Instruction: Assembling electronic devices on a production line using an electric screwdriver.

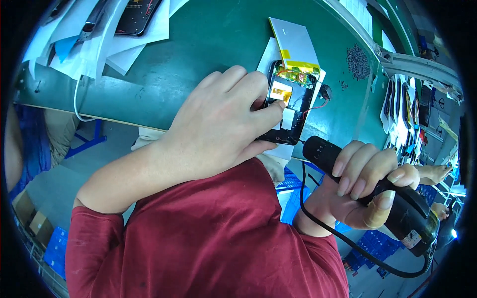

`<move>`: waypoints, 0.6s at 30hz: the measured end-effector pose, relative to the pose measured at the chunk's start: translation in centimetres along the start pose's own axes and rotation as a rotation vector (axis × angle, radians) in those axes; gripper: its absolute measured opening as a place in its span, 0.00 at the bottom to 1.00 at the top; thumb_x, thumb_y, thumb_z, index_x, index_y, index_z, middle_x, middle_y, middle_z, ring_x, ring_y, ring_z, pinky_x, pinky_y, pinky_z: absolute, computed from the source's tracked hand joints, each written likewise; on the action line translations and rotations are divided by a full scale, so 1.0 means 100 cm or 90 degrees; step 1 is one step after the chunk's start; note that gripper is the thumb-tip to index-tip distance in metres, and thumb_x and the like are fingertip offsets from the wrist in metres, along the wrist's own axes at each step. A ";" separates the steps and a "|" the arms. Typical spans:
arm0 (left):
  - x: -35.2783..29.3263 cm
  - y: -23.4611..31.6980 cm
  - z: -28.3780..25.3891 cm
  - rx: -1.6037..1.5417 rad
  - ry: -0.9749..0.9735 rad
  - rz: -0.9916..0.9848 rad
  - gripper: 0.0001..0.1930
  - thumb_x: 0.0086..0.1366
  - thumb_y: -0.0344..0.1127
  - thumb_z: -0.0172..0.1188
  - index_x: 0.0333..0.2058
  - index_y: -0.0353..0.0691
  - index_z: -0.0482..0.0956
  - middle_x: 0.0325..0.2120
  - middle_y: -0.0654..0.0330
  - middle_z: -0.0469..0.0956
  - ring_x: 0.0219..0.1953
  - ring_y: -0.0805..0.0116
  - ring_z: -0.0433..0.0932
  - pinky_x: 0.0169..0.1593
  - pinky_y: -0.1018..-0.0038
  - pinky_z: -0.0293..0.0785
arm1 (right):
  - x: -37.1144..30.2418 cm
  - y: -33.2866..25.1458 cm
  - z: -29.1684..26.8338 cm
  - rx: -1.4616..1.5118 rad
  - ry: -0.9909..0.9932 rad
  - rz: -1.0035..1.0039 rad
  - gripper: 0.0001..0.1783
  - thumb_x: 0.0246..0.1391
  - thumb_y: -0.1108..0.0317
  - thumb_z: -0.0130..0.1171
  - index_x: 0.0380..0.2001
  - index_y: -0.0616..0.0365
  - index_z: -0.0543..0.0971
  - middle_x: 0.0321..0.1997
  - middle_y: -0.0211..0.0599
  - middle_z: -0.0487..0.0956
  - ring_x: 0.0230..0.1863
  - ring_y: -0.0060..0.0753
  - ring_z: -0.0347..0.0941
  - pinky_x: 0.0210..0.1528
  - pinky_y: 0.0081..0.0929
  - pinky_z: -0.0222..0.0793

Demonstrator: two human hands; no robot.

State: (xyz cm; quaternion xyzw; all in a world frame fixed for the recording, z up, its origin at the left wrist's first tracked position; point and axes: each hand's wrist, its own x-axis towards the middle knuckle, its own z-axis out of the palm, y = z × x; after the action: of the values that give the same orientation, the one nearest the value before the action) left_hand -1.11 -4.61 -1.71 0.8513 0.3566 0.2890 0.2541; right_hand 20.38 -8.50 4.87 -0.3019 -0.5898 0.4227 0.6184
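My left hand is closed on an opened phone-like device with a black frame, its thumb and forefinger pressing on the near part. Inside the device show a green circuit board, amber tape, a white patch and red wires. Some of its left side is hidden by my fingers. My right hand grips a black electric screwdriver, whose thin bit points at the device's near right corner. Whether the bit touches a screw, I cannot tell. A white flat panel joins the far end with yellow tape. A small black part hangs on red wires at the right.
A heap of tiny dark screws lies on the green table, far right. Papers and another opened device are at far left. The screwdriver's black cable loops below my right hand. Standing papers line the right side.
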 end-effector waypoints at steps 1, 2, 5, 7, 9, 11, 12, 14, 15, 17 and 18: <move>0.000 0.000 -0.001 0.000 -0.001 0.000 0.31 0.44 0.43 0.79 0.49 0.43 0.83 0.34 0.61 0.67 0.37 0.61 0.69 0.37 0.65 0.66 | 0.000 0.000 0.001 0.000 0.000 0.000 0.14 0.64 0.65 0.57 0.49 0.54 0.69 0.27 0.30 0.73 0.22 0.24 0.72 0.30 0.29 0.72; 0.000 0.000 -0.001 0.001 0.001 0.001 0.31 0.44 0.43 0.79 0.49 0.43 0.83 0.34 0.61 0.67 0.36 0.61 0.69 0.37 0.65 0.66 | 0.000 0.000 0.001 0.002 -0.003 -0.001 0.14 0.64 0.65 0.57 0.49 0.54 0.69 0.26 0.30 0.73 0.22 0.24 0.72 0.30 0.29 0.71; -0.001 0.000 -0.002 0.003 0.002 0.006 0.30 0.44 0.43 0.79 0.49 0.43 0.83 0.34 0.61 0.68 0.36 0.60 0.69 0.37 0.65 0.66 | 0.001 0.000 0.000 0.012 -0.008 -0.004 0.14 0.64 0.65 0.57 0.49 0.54 0.69 0.26 0.30 0.73 0.22 0.24 0.72 0.29 0.29 0.71; -0.002 0.000 -0.003 0.011 0.003 0.009 0.30 0.44 0.43 0.79 0.49 0.43 0.83 0.34 0.60 0.68 0.36 0.60 0.70 0.37 0.65 0.66 | 0.001 0.003 -0.001 0.029 -0.013 -0.006 0.16 0.65 0.63 0.58 0.51 0.54 0.69 0.26 0.30 0.72 0.21 0.24 0.70 0.27 0.28 0.69; 0.000 -0.001 -0.002 0.012 0.023 0.022 0.29 0.45 0.42 0.79 0.49 0.42 0.83 0.34 0.60 0.69 0.35 0.60 0.70 0.37 0.65 0.67 | 0.003 0.010 -0.003 0.010 -0.021 -0.042 0.20 0.64 0.61 0.60 0.54 0.56 0.68 0.25 0.31 0.72 0.20 0.24 0.69 0.25 0.27 0.68; -0.001 -0.002 -0.001 0.022 0.017 0.028 0.29 0.47 0.43 0.79 0.48 0.42 0.83 0.34 0.59 0.70 0.36 0.59 0.70 0.37 0.64 0.67 | 0.007 0.010 -0.004 0.000 -0.041 -0.043 0.27 0.63 0.57 0.62 0.59 0.57 0.67 0.25 0.31 0.72 0.19 0.24 0.68 0.25 0.28 0.69; -0.002 -0.002 -0.001 0.022 0.016 0.017 0.28 0.47 0.43 0.79 0.48 0.43 0.84 0.34 0.59 0.70 0.36 0.59 0.70 0.37 0.65 0.67 | 0.009 0.007 -0.013 0.022 -0.079 -0.071 0.28 0.63 0.55 0.61 0.60 0.56 0.67 0.26 0.30 0.73 0.21 0.25 0.69 0.27 0.28 0.71; 0.002 0.002 -0.004 0.022 0.012 0.012 0.29 0.48 0.45 0.78 0.49 0.43 0.84 0.34 0.59 0.70 0.36 0.59 0.71 0.37 0.65 0.68 | 0.011 -0.020 -0.022 0.116 0.008 -0.100 0.27 0.64 0.56 0.61 0.60 0.54 0.68 0.27 0.26 0.73 0.25 0.22 0.70 0.33 0.27 0.68; 0.002 0.003 -0.005 0.029 0.010 0.019 0.29 0.48 0.45 0.78 0.49 0.43 0.84 0.34 0.59 0.70 0.36 0.59 0.71 0.37 0.65 0.68 | 0.024 -0.032 -0.032 0.116 -0.014 -0.104 0.21 0.64 0.54 0.60 0.52 0.54 0.73 0.27 0.25 0.72 0.25 0.20 0.69 0.34 0.26 0.65; 0.001 0.004 -0.005 0.046 0.004 0.014 0.29 0.49 0.47 0.78 0.49 0.43 0.84 0.34 0.59 0.71 0.36 0.59 0.72 0.39 0.65 0.69 | 0.046 -0.017 -0.078 0.172 0.015 -0.132 0.19 0.68 0.52 0.52 0.51 0.54 0.73 0.27 0.29 0.74 0.26 0.27 0.71 0.36 0.33 0.68; 0.003 0.005 -0.005 0.045 -0.004 0.030 0.29 0.49 0.47 0.78 0.49 0.43 0.84 0.34 0.59 0.71 0.36 0.59 0.72 0.39 0.65 0.69 | 0.059 -0.003 -0.093 0.192 0.097 -0.095 0.15 0.68 0.55 0.52 0.47 0.55 0.72 0.25 0.29 0.72 0.25 0.29 0.69 0.36 0.36 0.69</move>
State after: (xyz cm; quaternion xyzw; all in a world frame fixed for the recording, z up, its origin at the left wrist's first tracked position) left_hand -1.08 -4.58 -0.95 0.8690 0.3453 0.2794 0.2179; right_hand 29.30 -2.30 6.78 -0.1926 -0.4922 0.4353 0.7288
